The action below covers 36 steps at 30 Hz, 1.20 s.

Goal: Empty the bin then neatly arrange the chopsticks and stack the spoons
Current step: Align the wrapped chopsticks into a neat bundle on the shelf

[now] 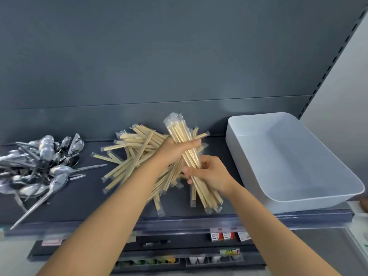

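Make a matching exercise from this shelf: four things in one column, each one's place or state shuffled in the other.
1. spoons
2. loose chopsticks
3. chopstick bundle
4. bin

A. empty, at the right end
B. gripped by left hand and right hand
C. heaped at the left end
D. scattered in the middle of the shelf

Pairs: 1-C, 2-D, 3-B, 4-A

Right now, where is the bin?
In the head view, the bin lies empty at the right end of the shelf, just right of the chopsticks and the right hand.
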Tool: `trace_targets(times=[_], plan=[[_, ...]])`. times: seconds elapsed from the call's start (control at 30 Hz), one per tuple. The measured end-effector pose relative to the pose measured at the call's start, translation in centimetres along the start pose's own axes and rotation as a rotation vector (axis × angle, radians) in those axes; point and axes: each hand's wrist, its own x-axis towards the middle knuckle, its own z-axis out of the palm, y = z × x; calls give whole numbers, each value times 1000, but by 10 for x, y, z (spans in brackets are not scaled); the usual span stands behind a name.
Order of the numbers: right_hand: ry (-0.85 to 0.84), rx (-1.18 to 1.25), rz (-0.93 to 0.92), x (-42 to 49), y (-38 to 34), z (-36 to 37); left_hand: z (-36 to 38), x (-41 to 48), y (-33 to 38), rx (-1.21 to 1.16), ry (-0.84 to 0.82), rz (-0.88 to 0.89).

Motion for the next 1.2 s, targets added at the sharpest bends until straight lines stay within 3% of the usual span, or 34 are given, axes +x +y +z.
trace_targets(times=[0.07,0.27,0.4,0.47,0.57,0.77,0.8,0.87,0.93,1.07,1.2], plan=[[-81,-15,39,0,-6,-6,-9,2,-9,-34,21,-93],[-193,-458,31,7,-8,-6,-24,-19,-48,-313,18,-194],[-279,-660,11,4,5,-7,-59,-45,-75,-448,234,-117],[-323,-763,6,1,12,-5,-69,-57,-86,-274,315,-116],[-362,-844,-8,0,23,2,-68,-70,-94,40,227,-107],[-336,-1003,-217,-6,26,13,-64,-82,-90,892,136,140],[-334,-1040,-271,-7,27,14,-59,-84,-90,889,128,146],[-322,-1093,-366,-12,34,12,-47,-87,-83,610,116,82],[-278,-1096,-393,-18,42,6,-36,-81,-74,502,168,110],[-129,-1129,-434,-24,56,-4,-16,-42,-63,862,290,114],[-44,-1138,-494,-33,63,-1,18,-4,-62,1179,243,-17]])
